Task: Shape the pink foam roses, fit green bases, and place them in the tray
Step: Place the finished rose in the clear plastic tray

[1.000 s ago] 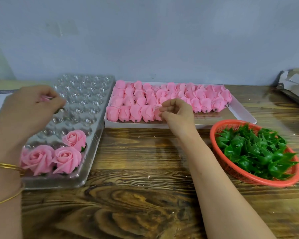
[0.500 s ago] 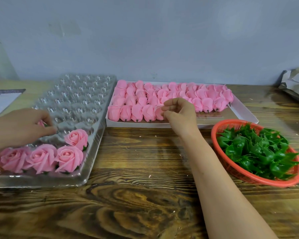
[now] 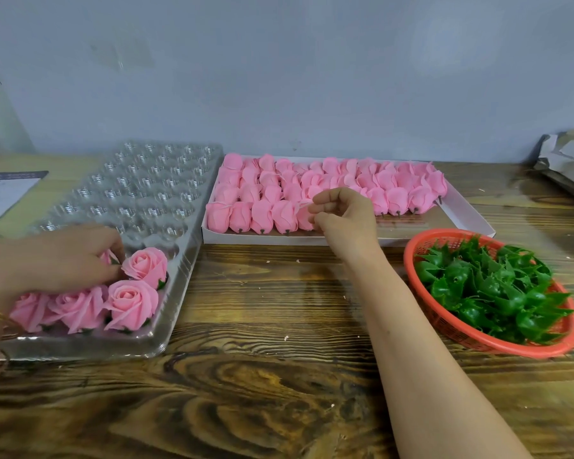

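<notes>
We are seating a finished rose (image 3: 108,257) in the clear tray's (image 3: 179,276) second row, at its near end. Our left hand (image 3: 57,260) curls round it, hiding most. Our right hand (image 3: 345,217) pinches a closed bud (image 3: 304,215) in the white box's (image 3: 471,217) front row. Next, we judge: release the rose, lift the bud, open its petals, then fetch a green base (image 3: 487,289) from the red basket (image 3: 478,342) by the table's right edge.

The table (image 3: 279,392) is made of wood, with dark swirly grain and a slight shine. At the left, the tray (image 3: 153,180) is made of clear, shiny plastic. The pink roses (image 3: 130,303) look soft and matt, like foam. The box (image 3: 468,213) is made of white card. At the right, the red basket (image 3: 478,342) is made of plastic mesh, and the green bases (image 3: 487,293) are made of glossy plastic.
</notes>
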Available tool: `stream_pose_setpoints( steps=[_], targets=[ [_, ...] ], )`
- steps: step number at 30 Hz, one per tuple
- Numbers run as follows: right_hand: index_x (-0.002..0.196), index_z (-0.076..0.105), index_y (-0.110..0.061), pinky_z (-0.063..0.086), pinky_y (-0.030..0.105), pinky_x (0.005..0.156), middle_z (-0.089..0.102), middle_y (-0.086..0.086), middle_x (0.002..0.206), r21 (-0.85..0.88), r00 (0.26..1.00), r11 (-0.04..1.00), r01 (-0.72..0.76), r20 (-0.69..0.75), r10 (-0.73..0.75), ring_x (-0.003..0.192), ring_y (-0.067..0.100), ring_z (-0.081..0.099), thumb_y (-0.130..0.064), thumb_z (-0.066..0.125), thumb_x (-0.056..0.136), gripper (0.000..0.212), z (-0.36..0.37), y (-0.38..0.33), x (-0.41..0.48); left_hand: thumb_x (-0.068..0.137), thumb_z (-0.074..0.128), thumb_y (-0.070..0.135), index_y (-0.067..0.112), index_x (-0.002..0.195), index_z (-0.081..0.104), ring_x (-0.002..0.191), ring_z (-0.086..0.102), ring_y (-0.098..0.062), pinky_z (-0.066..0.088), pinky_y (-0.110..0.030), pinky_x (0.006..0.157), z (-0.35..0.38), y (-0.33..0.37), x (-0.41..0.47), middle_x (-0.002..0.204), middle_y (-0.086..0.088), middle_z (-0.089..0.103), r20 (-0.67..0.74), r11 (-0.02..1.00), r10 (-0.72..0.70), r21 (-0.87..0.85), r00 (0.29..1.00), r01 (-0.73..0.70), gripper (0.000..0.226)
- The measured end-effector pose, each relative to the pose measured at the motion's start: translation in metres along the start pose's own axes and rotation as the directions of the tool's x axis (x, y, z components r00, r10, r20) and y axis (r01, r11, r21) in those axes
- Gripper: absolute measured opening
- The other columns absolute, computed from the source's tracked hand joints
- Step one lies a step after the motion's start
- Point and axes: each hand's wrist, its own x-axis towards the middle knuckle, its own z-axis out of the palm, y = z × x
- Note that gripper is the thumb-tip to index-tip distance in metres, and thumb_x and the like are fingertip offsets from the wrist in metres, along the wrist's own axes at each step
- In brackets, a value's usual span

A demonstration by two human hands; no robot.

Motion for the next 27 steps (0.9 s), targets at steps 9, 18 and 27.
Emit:
stream_pose_setpoints(
  steps=[9,18,27],
  targets=[
    [0.085,0.06,-0.021,0.058,0.036,0.085,0.068,0.002,0.084,-0.013,1.0,1.0,0.004,0.003,-0.004,0.087,0.019,0.068,0.01,0.058,0.082,0.031,-0.001,0.001,0.001,0.09,0.065,0.038,0.032,0.086,0.039,0.094,0.05,-0.013,0.044,-0.029,0.081,-0.001,0.009,-0.003,0.097,0.006,0.043,0.148,0.995,0.009,0.099,0.989,-0.024,0.027],
    [0.084,0.06,-0.021,0.059,0.037,0.085,0.068,0.0,0.082,-0.024,1.0,1.0,0.001,-0.003,-0.001,0.085,0.017,0.068,0.013,0.055,0.08,0.034,0.0,0.004,0.002,0.089,0.063,0.044,0.025,0.089,0.041,0.087,0.047,-0.008,0.041,-0.027,0.071,0.002,0.014,-0.006,0.098,0.003,0.042,0.14,0.996,0.017,0.081,0.99,-0.029,0.03],
    [0.083,0.06,-0.021,0.058,0.035,0.085,0.067,0.001,0.082,-0.033,1.0,0.999,0.003,-0.005,-0.003,0.086,0.017,0.068,0.013,0.054,0.081,0.035,0.0,0.005,0.002,0.099,0.049,0.036,0.021,0.108,0.037,0.099,0.039,-0.01,0.035,-0.022,0.074,0.002,0.026,-0.009,0.103,0.008,0.032,0.196,0.991,0.049,0.114,0.979,-0.073,0.022]
  ],
)
